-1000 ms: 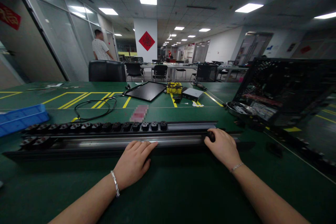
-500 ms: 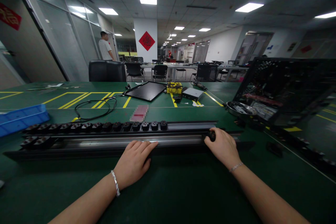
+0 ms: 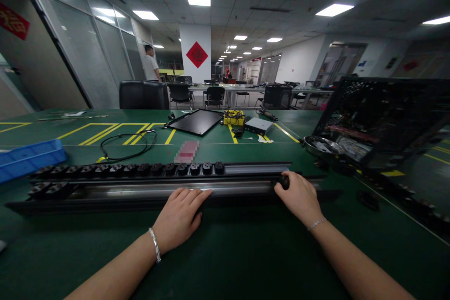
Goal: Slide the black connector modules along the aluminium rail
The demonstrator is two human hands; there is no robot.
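Note:
A long black metal channel [image 3: 133, 191] with a bare silvery inside lies across the table in front of me. My left hand [image 3: 180, 218] rests on its near edge, fingers stretched out and holding nothing. At the channel's right end, my right hand [image 3: 300, 197] pinches a small black socket module [image 3: 283, 181], partly hidden by the fingers. Two similar black modules [image 3: 58, 188] sit inside the channel's left end. Just behind runs a second channel [image 3: 258, 168], filled with a row of black modules [image 3: 156, 169] from its left end past the middle.
A blue plastic bin [image 3: 31, 159] stands at the left, near a looped black cable [image 3: 128, 155]. Farther back lie a flat black panel [image 3: 197, 122], a yellow box [image 3: 234, 117] and a grey box [image 3: 258, 125]. On the right are a metal bowl [image 3: 321, 146] and an open computer case [image 3: 383, 117].
Both hands stay in almost the same place, the right one still on the module. In the background, a person has moved slightly to the right.

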